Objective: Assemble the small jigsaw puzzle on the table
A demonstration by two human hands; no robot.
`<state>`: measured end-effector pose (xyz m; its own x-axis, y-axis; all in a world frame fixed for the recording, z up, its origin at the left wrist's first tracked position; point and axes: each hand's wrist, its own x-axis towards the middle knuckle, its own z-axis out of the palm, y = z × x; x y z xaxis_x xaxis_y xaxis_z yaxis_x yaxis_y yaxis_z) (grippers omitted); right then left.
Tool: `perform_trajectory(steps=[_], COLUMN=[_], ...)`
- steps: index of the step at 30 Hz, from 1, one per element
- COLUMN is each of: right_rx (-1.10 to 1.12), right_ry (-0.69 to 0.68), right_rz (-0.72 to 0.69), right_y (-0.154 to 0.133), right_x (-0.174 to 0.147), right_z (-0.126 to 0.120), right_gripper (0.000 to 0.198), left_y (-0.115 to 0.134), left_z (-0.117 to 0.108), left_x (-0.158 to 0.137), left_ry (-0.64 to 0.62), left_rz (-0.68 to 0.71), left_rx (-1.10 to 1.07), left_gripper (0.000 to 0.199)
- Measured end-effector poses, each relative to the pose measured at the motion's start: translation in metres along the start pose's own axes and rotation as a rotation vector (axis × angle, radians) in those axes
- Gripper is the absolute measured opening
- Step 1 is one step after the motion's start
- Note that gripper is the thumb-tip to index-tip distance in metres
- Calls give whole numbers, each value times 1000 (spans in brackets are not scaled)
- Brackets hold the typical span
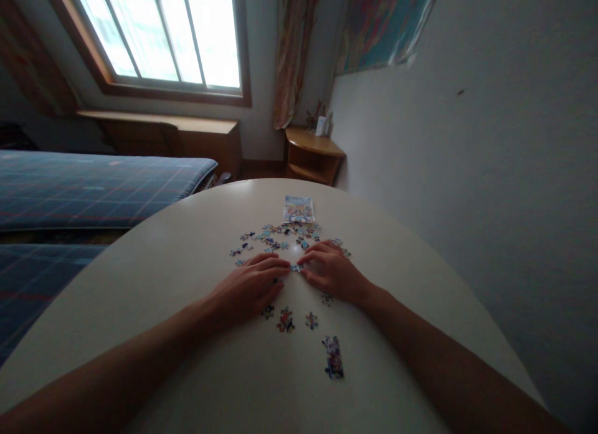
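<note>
Between my fingertips, at the middle of the table, lies a small pale-blue jigsaw puzzle piece (pixel 296 268). My left hand (pixel 255 281) grips it from the left, fingers pressed together and curved down. From the right, my right hand (pixel 329 271) pinches the same spot with thumb and fingers. Part of what I hold is covered by the fingers. Beyond the hands, loose puzzle pieces (pixel 268 240) are scattered in an arc. Nearer to me are a small joined cluster of pieces (pixel 285 320), a single piece (pixel 311 320) and a joined strip with a straight edge (pixel 334 357).
A printed picture sheet (pixel 299 210) lies at the back of the round white table (pixel 200 235). A bed with a plaid cover (pixel 93 185) stands to the left. A corner shelf (pixel 313 141) is behind, and a wall (pixel 443 172) runs along the right.
</note>
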<state>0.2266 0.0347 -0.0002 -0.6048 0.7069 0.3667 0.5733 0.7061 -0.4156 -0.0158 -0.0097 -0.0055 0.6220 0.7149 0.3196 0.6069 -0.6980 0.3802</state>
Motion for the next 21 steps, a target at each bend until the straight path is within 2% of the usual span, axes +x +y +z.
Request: perform_trajectory(steps=[21], right_rx=[-16], right_ry=[17], right_rz=[-28], right_y=[1], right_x=[-2], right_z=[1], right_gripper=[18], left_y=[0], left_z=[0], left_x=[0], left_ry=[-4], left_rz=[-1], left_rx=[-4], left_gripper=[34])
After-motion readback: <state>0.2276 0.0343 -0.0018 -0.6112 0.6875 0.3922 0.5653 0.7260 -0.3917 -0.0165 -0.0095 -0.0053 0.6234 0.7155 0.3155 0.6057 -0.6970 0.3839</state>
